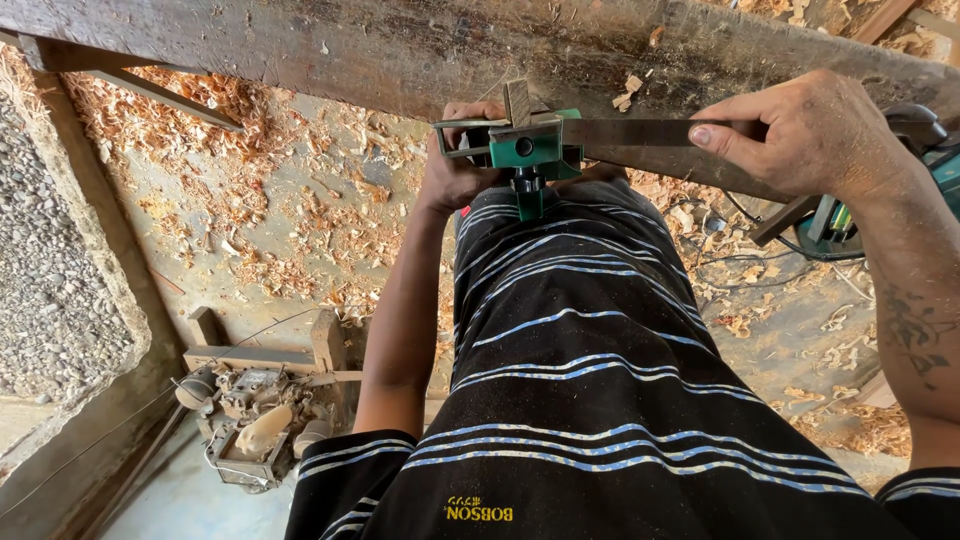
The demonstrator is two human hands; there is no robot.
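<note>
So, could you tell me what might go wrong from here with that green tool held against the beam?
The left hand sits mostly hidden behind the green tool, so a slip could pinch its fingers. The right hand presses the metal blade only near one end; it might shift along the wooden beam. Shavings on the floor could make footing slippery.

- The shirt (pixel 600 400) is black with short sleeves.
- Thin bands of blue and white stripes run across the chest and belly, slightly wavy where the cloth folds.
- The same stripes edge both sleeve ends.
- A small yellow printed mark sits low on the front.
- A dark tattoo (pixel 910 335) shows on the right forearm.
- Fine sawdust clings to the right hand (pixel 800 130).
</note>
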